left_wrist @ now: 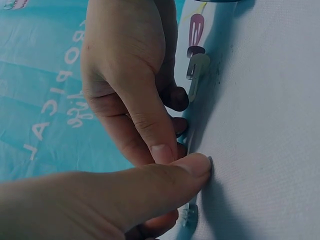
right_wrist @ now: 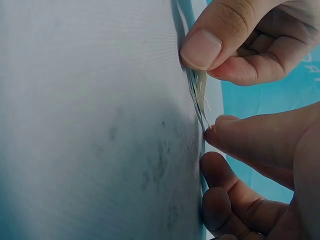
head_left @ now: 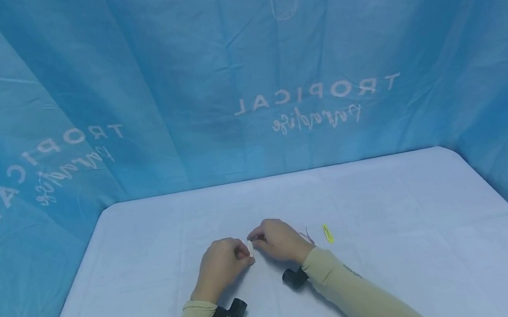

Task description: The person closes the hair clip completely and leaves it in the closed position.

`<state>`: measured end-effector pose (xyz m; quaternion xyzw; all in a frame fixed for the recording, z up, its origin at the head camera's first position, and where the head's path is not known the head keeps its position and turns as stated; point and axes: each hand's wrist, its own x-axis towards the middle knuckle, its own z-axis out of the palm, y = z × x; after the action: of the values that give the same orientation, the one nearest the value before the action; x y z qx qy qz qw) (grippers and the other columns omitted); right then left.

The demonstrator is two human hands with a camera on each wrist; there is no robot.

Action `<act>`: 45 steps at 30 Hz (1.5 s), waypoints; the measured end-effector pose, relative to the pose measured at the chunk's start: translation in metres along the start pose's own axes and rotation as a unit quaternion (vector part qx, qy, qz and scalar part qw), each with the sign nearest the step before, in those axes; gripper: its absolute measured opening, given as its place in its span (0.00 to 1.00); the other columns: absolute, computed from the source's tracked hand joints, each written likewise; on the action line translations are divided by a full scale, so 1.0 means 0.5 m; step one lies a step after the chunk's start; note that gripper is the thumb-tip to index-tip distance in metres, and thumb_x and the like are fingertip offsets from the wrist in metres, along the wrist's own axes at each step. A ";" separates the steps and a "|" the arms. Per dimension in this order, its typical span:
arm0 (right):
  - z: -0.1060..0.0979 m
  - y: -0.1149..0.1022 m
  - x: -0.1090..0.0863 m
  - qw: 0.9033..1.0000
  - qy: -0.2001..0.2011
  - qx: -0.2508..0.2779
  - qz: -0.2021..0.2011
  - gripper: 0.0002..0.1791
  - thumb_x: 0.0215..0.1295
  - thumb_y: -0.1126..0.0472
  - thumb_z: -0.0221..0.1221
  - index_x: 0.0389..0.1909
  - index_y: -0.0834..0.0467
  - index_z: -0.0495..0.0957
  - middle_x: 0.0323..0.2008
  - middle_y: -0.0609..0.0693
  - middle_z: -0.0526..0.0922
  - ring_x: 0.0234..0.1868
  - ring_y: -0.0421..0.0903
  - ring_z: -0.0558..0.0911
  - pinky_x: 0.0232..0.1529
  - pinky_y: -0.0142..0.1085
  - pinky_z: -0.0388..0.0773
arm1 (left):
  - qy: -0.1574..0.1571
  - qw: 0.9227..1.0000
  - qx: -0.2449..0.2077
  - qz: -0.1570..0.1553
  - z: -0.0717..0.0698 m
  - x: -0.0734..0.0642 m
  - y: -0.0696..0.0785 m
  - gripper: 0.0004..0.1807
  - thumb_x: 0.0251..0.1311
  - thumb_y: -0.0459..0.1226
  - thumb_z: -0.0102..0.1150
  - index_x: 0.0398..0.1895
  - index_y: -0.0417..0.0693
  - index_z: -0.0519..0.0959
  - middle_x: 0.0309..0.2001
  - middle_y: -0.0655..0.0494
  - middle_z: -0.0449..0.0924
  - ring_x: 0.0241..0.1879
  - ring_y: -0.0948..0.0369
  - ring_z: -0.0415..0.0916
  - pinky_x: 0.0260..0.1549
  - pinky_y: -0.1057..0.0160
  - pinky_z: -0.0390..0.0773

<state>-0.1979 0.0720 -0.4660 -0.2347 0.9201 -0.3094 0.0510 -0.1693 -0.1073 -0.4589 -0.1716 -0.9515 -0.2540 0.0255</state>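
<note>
A cream-coloured snap hair clip (head_left: 251, 248) is between the two hands, just above the white tabletop. My left hand (head_left: 223, 263) pinches one end of it between thumb and forefinger. At the clip's other, narrow tip, the right hand (head_left: 278, 240) has its thumb and forefinger closed together. The right wrist view shows the hair clip (right_wrist: 201, 92) slightly bent out, with its middle visible between the hands. Fingers cover both ends. Beyond the right hand lie a maroon snap clip (left_wrist: 196, 30) and a pale snap clip (left_wrist: 196, 75).
A yellow snap clip (head_left: 328, 233) lies to the right of the right hand. White cloth covers the table (head_left: 430, 263). Blue printed curtains (head_left: 199, 77) hang behind and at both sides. Each wrist carries a black camera (head_left: 228, 313).
</note>
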 end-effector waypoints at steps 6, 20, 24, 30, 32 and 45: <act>-0.003 -0.001 -0.001 1.000 0.002 -0.001 -0.005 0.12 0.69 0.62 0.61 0.50 0.57 0.86 0.37 0.49 0.85 0.37 0.43 0.80 0.43 0.39 0.78 | -0.002 1.000 -0.007 -0.013 0.002 0.001 -0.001 0.10 0.48 0.38 0.79 0.23 0.52 0.83 0.19 0.67 0.73 0.21 0.68 0.67 0.24 0.66 0.70; -0.004 0.001 -0.001 1.000 -0.009 0.001 0.000 0.13 0.68 0.62 0.62 0.50 0.58 0.86 0.37 0.49 0.85 0.39 0.43 0.81 0.44 0.39 0.78 | -0.017 0.999 -0.024 -0.034 -0.001 -0.003 0.004 0.10 0.48 0.38 0.79 0.24 0.52 0.82 0.19 0.66 0.72 0.21 0.67 0.67 0.24 0.66 0.69; -0.004 0.001 -0.001 1.000 -0.010 0.000 0.002 0.13 0.68 0.61 0.62 0.51 0.58 0.86 0.38 0.48 0.85 0.40 0.43 0.81 0.45 0.39 0.78 | -0.020 0.999 -0.024 -0.038 -0.002 -0.003 0.006 0.10 0.48 0.38 0.79 0.24 0.52 0.83 0.19 0.65 0.72 0.21 0.67 0.67 0.25 0.65 0.69; -0.009 0.002 -0.002 1.000 -0.004 -0.002 0.004 0.14 0.67 0.61 0.63 0.52 0.57 0.85 0.35 0.47 0.84 0.36 0.42 0.79 0.43 0.39 0.77 | -0.025 0.999 -0.020 -0.042 -0.004 -0.002 0.007 0.10 0.48 0.39 0.79 0.25 0.52 0.83 0.20 0.65 0.72 0.21 0.66 0.67 0.25 0.65 0.69; -0.015 0.002 -0.002 1.000 0.000 0.002 0.007 0.15 0.67 0.62 0.63 0.53 0.57 0.84 0.34 0.47 0.83 0.35 0.41 0.78 0.42 0.39 0.77 | -0.025 0.999 -0.019 -0.040 -0.004 -0.002 0.007 0.10 0.47 0.39 0.79 0.25 0.52 0.83 0.20 0.65 0.71 0.21 0.66 0.67 0.25 0.65 0.69; -0.063 0.035 -0.014 0.999 0.042 0.021 0.015 0.14 0.69 0.62 0.61 0.54 0.58 0.84 0.36 0.47 0.84 0.36 0.42 0.79 0.42 0.41 0.77 | -0.009 0.999 -0.022 -0.032 -0.002 -0.004 0.013 0.10 0.49 0.42 0.78 0.26 0.52 0.83 0.22 0.66 0.74 0.24 0.66 0.68 0.28 0.64 0.71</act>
<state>-0.2064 0.1045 -0.4515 -0.2063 0.9181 -0.3377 0.0225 -0.1655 -0.1033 -0.4553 -0.1439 -0.9509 -0.2740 0.0047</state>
